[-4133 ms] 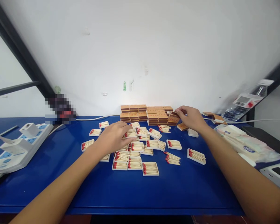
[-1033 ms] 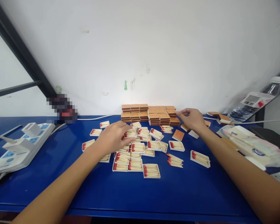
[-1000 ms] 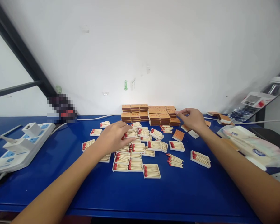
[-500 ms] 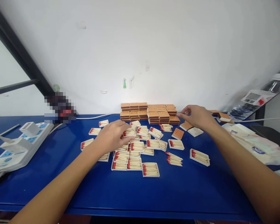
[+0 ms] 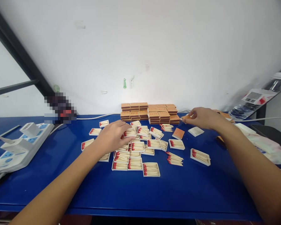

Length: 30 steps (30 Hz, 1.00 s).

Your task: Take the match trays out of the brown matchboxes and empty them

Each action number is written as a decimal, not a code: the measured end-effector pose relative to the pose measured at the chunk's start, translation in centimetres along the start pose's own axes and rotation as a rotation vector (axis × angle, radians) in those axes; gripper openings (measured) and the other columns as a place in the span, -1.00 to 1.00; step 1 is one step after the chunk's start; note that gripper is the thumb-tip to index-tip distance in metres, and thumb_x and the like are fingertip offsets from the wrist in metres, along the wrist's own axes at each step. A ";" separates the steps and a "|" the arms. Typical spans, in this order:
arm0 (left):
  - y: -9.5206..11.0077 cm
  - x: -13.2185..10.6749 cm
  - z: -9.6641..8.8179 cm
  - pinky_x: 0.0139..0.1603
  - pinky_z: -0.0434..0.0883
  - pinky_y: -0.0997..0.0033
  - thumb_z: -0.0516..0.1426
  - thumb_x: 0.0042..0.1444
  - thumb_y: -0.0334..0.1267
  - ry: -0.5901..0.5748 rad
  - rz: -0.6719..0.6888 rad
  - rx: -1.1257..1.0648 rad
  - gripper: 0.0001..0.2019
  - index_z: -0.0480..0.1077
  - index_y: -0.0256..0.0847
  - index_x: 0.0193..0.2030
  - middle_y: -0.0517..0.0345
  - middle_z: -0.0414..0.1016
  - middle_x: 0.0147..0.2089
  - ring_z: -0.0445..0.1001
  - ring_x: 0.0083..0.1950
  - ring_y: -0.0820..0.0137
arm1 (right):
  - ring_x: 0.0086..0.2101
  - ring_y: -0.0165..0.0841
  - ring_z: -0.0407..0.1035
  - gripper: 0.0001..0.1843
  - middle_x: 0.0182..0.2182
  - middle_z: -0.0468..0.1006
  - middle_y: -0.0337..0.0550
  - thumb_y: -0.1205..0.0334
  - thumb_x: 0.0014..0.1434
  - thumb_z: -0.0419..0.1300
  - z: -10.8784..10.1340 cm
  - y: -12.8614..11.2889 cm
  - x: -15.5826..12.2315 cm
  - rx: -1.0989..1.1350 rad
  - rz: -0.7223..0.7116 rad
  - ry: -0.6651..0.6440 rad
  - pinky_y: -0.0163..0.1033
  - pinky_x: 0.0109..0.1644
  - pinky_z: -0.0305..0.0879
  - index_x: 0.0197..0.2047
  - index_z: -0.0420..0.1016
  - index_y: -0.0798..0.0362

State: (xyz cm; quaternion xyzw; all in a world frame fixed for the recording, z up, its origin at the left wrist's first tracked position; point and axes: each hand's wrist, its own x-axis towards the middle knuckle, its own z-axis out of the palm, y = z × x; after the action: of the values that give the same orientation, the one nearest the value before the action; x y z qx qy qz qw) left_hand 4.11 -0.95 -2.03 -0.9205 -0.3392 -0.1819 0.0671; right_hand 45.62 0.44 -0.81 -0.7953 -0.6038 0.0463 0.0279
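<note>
Several white trays of red-tipped matches [image 5: 135, 149] lie spread over the blue table [image 5: 140, 193]. My left hand [image 5: 111, 137] rests on this cluster, its fingers and thumb closed around one tray [image 5: 130, 133]. My right hand [image 5: 202, 117] hovers to the right of the stacked orange matchboxes [image 5: 150, 112] and pinches an orange matchbox sleeve [image 5: 185, 117] just above the table. Another orange sleeve [image 5: 178, 133] and an empty white tray [image 5: 196, 131] lie below that hand.
Loose matches [image 5: 174, 158] lie right of the trays, and one tray [image 5: 200, 157] sits apart. A white power strip [image 5: 18, 147] with plugs is at the left edge. A plastic bottle [image 5: 259, 101] and a soft packet [image 5: 262, 142] are at the right.
My right hand has taken an orange sleeve off the table and shifted right with it. My left hand has stayed on the trays.
</note>
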 end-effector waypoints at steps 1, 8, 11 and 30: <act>0.0 0.0 0.0 0.00 0.59 0.09 0.23 0.40 0.02 0.000 0.000 -0.001 -0.60 0.57 -0.27 0.14 -0.15 0.67 0.05 0.63 0.07 0.06 | 0.02 0.05 0.56 -0.40 0.03 0.69 0.18 -0.29 0.26 0.21 -0.1 -0.3 -0.2 0.017 0.011 0.045 -0.03 -0.07 0.39 0.06 0.55 0.05; 0.2 0.1 -0.1 0.02 0.59 0.07 0.23 0.41 0.03 -0.002 -0.001 -0.002 -0.59 0.57 -0.27 0.15 -0.15 0.67 0.05 0.62 0.08 0.06 | -0.02 0.17 0.57 -0.43 -0.04 0.70 0.31 -0.22 0.30 0.20 -0.5 -1.4 -1.3 -0.085 0.093 0.122 0.03 -0.10 0.39 0.03 0.59 0.14; 0.2 0.1 -0.1 0.01 0.59 0.07 0.23 0.41 0.03 -0.006 -0.003 -0.002 -0.59 0.57 -0.27 0.14 -0.15 0.66 0.04 0.63 0.07 0.06 | 0.00 0.18 0.57 -0.41 -0.04 0.71 0.28 -0.25 0.31 0.17 -0.8 -1.6 -1.6 -0.057 0.119 0.186 0.04 -0.09 0.40 0.03 0.61 0.13; 0.1 0.0 -0.1 0.02 0.58 0.12 0.19 0.43 0.07 0.006 0.009 0.006 -0.59 0.56 -0.24 0.13 -0.14 0.66 0.07 0.62 0.08 0.09 | -0.10 0.05 0.60 -0.47 -0.06 0.75 0.11 -0.27 0.36 0.12 1.0 -1.7 -0.4 0.097 -0.044 0.137 -0.03 -0.20 0.41 -0.19 0.68 -0.01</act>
State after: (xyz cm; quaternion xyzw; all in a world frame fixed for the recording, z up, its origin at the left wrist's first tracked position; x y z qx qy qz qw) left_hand 4.10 -1.05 -1.98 -0.9212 -0.3355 -0.1835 0.0715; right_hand 43.77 0.53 -1.57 -0.7807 -0.6150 0.0203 0.1086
